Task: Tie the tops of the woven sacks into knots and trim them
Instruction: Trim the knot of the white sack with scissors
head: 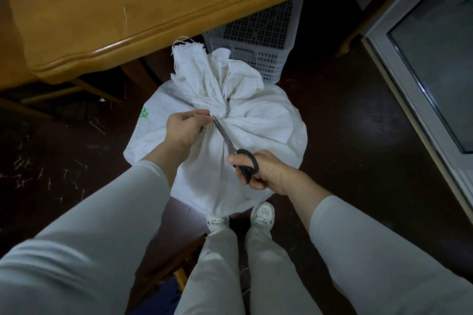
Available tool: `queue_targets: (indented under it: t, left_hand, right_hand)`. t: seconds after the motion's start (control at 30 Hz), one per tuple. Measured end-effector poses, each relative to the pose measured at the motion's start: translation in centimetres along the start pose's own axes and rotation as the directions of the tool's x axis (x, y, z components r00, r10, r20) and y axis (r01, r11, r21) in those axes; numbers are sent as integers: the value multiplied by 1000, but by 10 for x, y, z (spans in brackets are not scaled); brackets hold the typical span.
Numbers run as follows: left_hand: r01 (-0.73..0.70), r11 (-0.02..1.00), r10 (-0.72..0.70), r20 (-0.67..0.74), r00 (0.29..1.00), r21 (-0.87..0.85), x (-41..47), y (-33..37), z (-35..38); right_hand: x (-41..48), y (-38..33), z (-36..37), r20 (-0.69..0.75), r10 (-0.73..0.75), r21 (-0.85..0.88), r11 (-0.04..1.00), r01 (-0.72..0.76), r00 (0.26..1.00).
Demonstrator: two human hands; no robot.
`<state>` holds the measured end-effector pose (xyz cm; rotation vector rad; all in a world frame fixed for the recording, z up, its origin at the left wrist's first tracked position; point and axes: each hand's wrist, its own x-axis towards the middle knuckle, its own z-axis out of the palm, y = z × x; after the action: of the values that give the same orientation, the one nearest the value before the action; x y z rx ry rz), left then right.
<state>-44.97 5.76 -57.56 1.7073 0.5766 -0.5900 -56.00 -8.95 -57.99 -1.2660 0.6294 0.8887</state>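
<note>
**Scissors at the neck of a tied white sack**

The sack (256, 125) stands on the dark floor (358, 135) in front of the person's 2 white shoes (263, 212), its contents hidden by the gathered cloth. Its top is bunched into a knot (220, 107), with frayed loose ends (189, 59) rising toward the wooden surface (102, 7). A green mark on the sack's left side is too folded to read.

The left hand (184, 128) sits just left of the knot, fingers pinched together on something too thin to make out. The right hand (261, 171) is clamped on the black handles of the scissors (230, 140), lower on the sack; the blade tips reach the left fingertips beside the knot. Whether the blades are parted I cannot tell.

Behind the sack, a white perforated basket (261, 41) stands partly under the surface; its contents are unclear. Short white scraps (23, 169) litter the floor at left.
</note>
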Motion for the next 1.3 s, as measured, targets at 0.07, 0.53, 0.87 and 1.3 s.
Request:
queue_targets:
  t: [0.07, 0.53, 0.87, 1.3]
  left_hand:
    - [6, 1000, -6, -8, 1000, 3, 0, 0, 0]
    - [21, 998, -22, -19, 1000, -59, -10, 3, 2]
    - [103, 990, -109, -65, 992, -96, -9, 3, 4]
    - [104, 993, -106, -36, 994, -60, -1, 5, 4]
  right_hand:
    - [2, 0, 1, -8, -2, 18, 1000, 2, 1000]
    - [9, -15, 10, -53, -8, 10, 1000, 8, 999]
    - [10, -17, 18, -169, -32, -12, 999, 30, 985]
    - [18, -19, 17, -281, -84, -165, 986, 38, 956]
